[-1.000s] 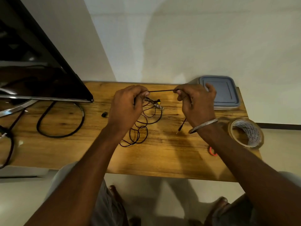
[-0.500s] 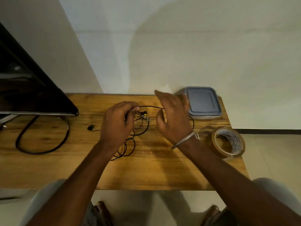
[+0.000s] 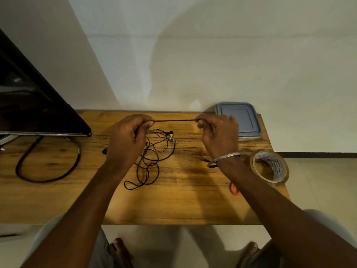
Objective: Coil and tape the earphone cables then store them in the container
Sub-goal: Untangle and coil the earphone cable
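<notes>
**Stretching an Earphone Cable Between Two Hands**

A straight length of the earphone cable (image 3: pixel 173 120) is held taut above the counter (image 3: pixel 183 206). It is pinched at one end by the left hand (image 3: pixel 127 140) and at the other by the right hand (image 3: pixel 220 136), with the fingers (image 3: pixel 148 123) of both curled onto it. The rest of the cable is left in loose tangled loops on the wood below the left hand. The lidded grey container (image 3: pixel 239 118) is set at the far right corner. A tape roll (image 3: pixel 269 165) is laid near the right edge, beside the right wrist. A dark screen (image 3: pixel 29 105) and a thick black cord (image 3: pixel 48 176) are seen on the left.
</notes>
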